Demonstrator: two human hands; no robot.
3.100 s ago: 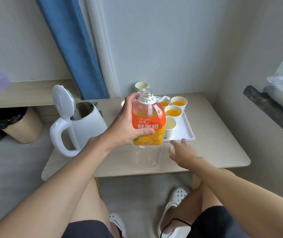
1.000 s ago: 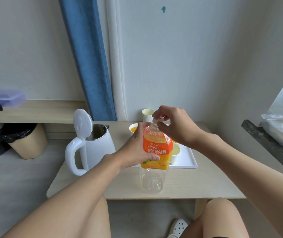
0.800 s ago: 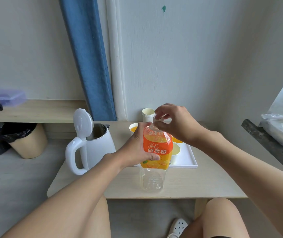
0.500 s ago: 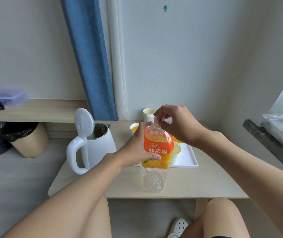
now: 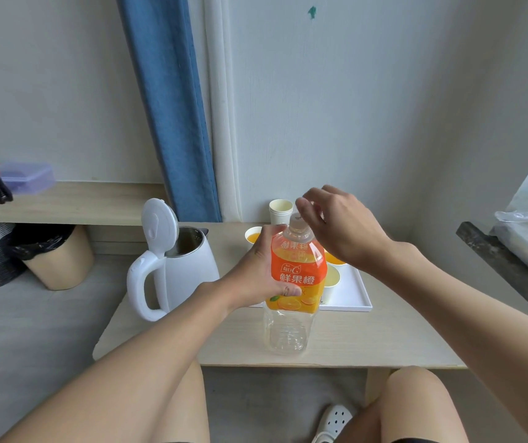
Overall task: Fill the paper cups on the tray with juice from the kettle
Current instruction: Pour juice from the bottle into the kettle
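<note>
My left hand (image 5: 256,276) grips the juice bottle (image 5: 297,282) round its label. My right hand (image 5: 336,225) hovers at the cap (image 5: 297,220), fingers loosely curled (touching or not, can't tell). Reads as capping. Next, I'd guess: take the kettle (image 5: 185,270), lid up, left of the bottle, by its handle and pour. Its contents are hidden. Bottle bottom is clear. Paper cups (image 5: 334,259) on the tray (image 5: 355,295) show orange; the near cup (image 5: 332,278) looks pale.
</note>
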